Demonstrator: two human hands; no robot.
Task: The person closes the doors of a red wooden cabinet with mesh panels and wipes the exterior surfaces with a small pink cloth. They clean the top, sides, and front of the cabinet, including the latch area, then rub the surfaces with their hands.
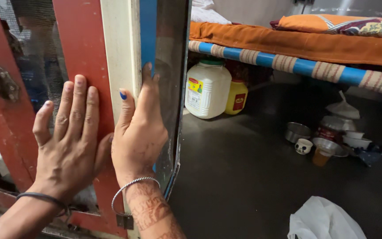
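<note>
Presently, left hand (69,146) lay flat and open on red door (82,53), near left; right hand (139,132) closed around its blue edge (148,31). Door judged stiff, heavy; edge suits holding.

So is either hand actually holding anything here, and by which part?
The right hand grips the cream and blue door panel by its vertical edge, fingers wrapped round it. The left hand holds nothing; its palm lies flat on the red painted door.
</note>
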